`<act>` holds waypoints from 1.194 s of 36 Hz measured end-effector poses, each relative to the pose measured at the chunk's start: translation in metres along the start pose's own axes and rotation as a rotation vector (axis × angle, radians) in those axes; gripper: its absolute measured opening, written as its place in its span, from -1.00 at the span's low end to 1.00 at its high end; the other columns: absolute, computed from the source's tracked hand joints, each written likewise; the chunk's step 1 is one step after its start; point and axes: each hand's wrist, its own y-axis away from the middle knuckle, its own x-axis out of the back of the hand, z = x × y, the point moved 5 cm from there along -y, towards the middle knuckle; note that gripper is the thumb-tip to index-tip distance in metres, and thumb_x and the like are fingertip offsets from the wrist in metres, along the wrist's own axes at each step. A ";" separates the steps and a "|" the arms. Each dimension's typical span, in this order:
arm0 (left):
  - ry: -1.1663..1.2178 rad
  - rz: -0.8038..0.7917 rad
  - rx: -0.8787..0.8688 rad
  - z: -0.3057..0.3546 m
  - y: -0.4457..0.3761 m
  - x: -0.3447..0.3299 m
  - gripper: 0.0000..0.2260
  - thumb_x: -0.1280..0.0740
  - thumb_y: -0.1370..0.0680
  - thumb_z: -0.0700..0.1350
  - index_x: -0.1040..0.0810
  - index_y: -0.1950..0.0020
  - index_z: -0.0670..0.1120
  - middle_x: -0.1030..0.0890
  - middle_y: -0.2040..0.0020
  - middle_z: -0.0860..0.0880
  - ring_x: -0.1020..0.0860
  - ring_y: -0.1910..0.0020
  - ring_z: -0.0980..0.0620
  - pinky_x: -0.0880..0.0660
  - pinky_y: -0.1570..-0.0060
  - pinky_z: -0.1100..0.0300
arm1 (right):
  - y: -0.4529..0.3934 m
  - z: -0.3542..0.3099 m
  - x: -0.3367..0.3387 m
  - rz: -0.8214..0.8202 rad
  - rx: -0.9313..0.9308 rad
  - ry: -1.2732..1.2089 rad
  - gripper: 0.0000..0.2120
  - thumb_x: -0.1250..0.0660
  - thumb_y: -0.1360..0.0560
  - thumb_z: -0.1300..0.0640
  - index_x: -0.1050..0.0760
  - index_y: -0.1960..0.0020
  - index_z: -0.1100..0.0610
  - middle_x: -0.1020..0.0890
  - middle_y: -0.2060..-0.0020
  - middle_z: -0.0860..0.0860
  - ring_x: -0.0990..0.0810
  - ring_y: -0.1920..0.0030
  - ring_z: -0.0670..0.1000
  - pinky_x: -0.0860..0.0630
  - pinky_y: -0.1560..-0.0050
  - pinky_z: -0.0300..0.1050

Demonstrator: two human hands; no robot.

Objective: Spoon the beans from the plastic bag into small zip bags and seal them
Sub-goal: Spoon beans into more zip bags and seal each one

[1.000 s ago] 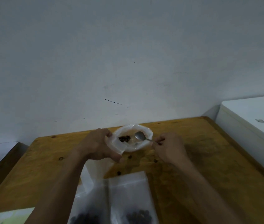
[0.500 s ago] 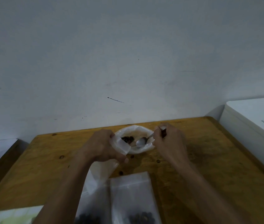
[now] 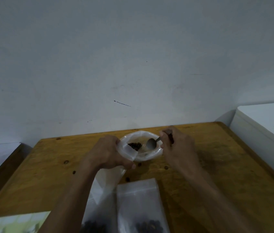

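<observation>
Head view. My left hand [image 3: 109,152] is closed around the near-left rim of the plastic bag [image 3: 141,145], thumb and fingers pinching the film so the mouth stands open and faces up. The bag sits on the wooden bench [image 3: 217,157] near its far edge, close to the wall [image 3: 133,56]. A small dark heap of beans [image 3: 135,145] lies inside the bag, on the left side of the opening.

My right hand [image 3: 177,145] is closed on the dark handle of the spoon [image 3: 151,143], gripping it between thumb and fingers. The metal bowl of the spoon is inside the bag mouth, just right of the beans; I cannot tell whether it touches them or carries any.

A few loose beans [image 3: 127,179] lie on the bench, between the plastic bag and the near items. Two small zip bags rest flat on the bench near me, side by side: the left zip bag [image 3: 99,207] is partly covered by my left forearm, the right zip bag [image 3: 139,202] lies between my forearms. Both hold dark beans at their lower ends. A pale printed sheet [image 3: 15,222] lies at the near-left corner. A white cabinet [image 3: 264,125] stands just beside the bench on the right.
</observation>
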 end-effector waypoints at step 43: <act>0.024 -0.019 0.017 0.013 0.008 -0.003 -0.39 -0.65 -0.07 0.23 -0.61 -0.01 0.00 -0.64 0.12 0.06 -0.60 0.15 0.09 -0.65 0.09 0.06 | -0.034 0.013 -0.006 0.005 -0.276 -0.024 -0.75 -0.22 -0.64 0.15 -0.59 0.13 0.18 -0.69 0.35 0.08 -0.70 0.34 -0.02 -0.69 0.21 -0.01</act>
